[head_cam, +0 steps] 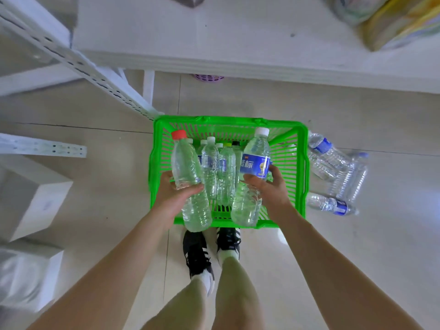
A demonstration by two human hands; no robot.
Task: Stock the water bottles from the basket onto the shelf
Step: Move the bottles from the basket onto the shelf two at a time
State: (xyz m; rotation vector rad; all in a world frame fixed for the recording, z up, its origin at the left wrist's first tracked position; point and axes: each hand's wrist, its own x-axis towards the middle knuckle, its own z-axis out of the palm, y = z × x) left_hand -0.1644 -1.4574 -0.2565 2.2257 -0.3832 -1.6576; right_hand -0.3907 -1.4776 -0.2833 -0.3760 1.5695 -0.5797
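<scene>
From my remote seat, the biggest thing in view is the white shelf (214,32), its board spanning the top of the picture, with the green basket (228,120) on the floor just below its front edge. Several bottles (225,170) stand upright inside the basket, and a loose cluster of bottles (338,167) lies on the tiles to its right.

Two bottles are lifted above the basket. My left hand (170,196) is wrapped around the middle of the red-capped bottle (188,167), and my right hand (273,190) clasps the blue-labelled bottle (256,165) just under its label.

Both look full, so I'd expect real weight in each hand. The thin ribbed plastic will likely give a little under a squeeze but should not break. Bare plastic may be slick, so the ribbed waist or the label band seems the safest place to hold, keeping them upright for setting down on the shelf.
</scene>
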